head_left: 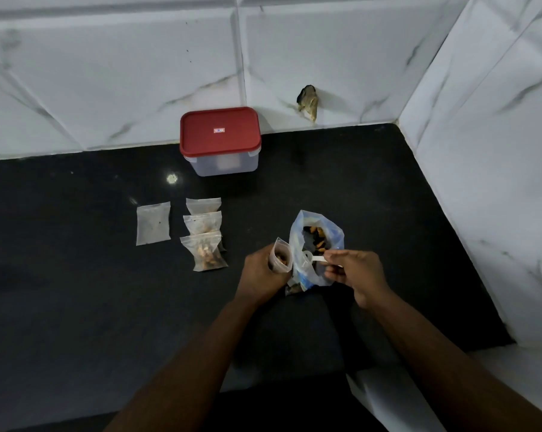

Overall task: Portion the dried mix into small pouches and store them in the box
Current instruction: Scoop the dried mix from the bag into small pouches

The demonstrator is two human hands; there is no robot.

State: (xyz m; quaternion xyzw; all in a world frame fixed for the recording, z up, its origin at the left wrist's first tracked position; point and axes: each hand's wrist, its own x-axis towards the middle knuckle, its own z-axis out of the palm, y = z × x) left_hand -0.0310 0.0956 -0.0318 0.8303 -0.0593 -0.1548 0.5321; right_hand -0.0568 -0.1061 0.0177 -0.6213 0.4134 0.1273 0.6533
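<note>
My left hand [260, 272] grips a small clear pouch [283, 256] held upright and open, with some dried mix inside. Right beside it stands the big open bag of dried mix [316, 244], orange and dark pieces showing. My right hand [354, 272] pinches the handle of a small white scoop [310, 257] whose bowl sits at the bag's mouth. Three filled pouches [205, 233] lie in an overlapping column to the left, and a flat pouch [153, 223] lies beside them. The clear box with its red lid [220, 132] on stands closed at the back wall.
The work surface is a black counter [76, 291] bounded by white marble-look tiled walls behind and at the right [481, 151]. A hole in the tile with debris [308, 101] sits right of the box. A white ledge [394, 397] shows at the lower right.
</note>
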